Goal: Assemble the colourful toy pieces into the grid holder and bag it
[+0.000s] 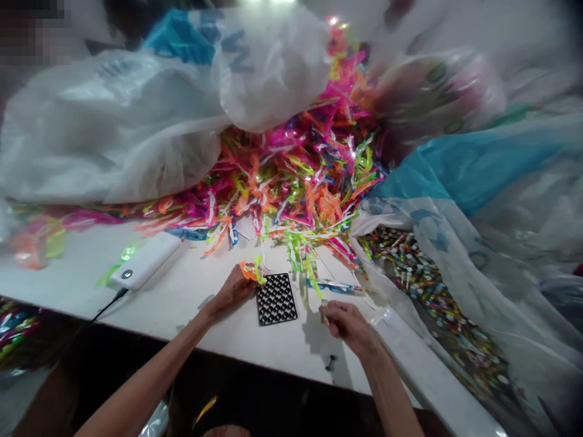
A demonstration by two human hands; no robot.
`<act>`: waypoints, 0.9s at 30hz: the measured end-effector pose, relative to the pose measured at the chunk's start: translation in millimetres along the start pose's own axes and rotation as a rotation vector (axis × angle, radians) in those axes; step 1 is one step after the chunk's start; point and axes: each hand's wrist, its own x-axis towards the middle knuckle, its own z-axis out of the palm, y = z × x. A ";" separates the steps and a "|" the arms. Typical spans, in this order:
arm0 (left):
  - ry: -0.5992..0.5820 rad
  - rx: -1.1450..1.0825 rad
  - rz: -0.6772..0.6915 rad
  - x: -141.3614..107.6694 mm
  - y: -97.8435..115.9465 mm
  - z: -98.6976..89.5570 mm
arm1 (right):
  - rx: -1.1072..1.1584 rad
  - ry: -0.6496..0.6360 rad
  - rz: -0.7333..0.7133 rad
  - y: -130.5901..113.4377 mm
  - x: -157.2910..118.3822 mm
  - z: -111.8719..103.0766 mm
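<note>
My left hand [232, 288] is closed at the upper left edge of a black tray [277, 299] with a grid of holes. Its fingers pinch a bright orange and yellow-green plastic strip [252, 271]. To the right of the tray, my right hand [347, 321] is closed, thumb against fingers, on a small translucent piece [323, 309]. A yellow-green strip [314, 280] runs up from near that piece toward the heap; whether they are joined I cannot tell. The tray lies flat on the white table [218, 346], between both hands.
A large heap of neon plastic strips [291, 176] covers the back, beside white bags [113, 127]. A power bank [148, 261] with a cable lies left. At right, an open bag holds many small colourful pieces [423, 279]. A small black part [331, 363] lies near the front edge.
</note>
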 end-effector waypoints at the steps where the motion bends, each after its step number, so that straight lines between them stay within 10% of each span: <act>1: -0.012 0.002 0.001 0.8 0.0 -0.1 | 0.167 -0.077 0.034 5.8 -8.8 5.6; 7: -0.058 -0.015 -0.011 0.6 5.5 -1.2 | 0.311 -0.338 0.093 9.9 -25.7 49.5; 16: -0.045 0.032 -0.025 -2.7 18.4 -8.9 | 0.067 0.017 -0.212 -18.9 40.1 100.5; 27: -0.081 0.060 -0.094 -4.4 17.7 -8.1 | -0.476 -0.002 -0.228 -39.9 35.8 107.9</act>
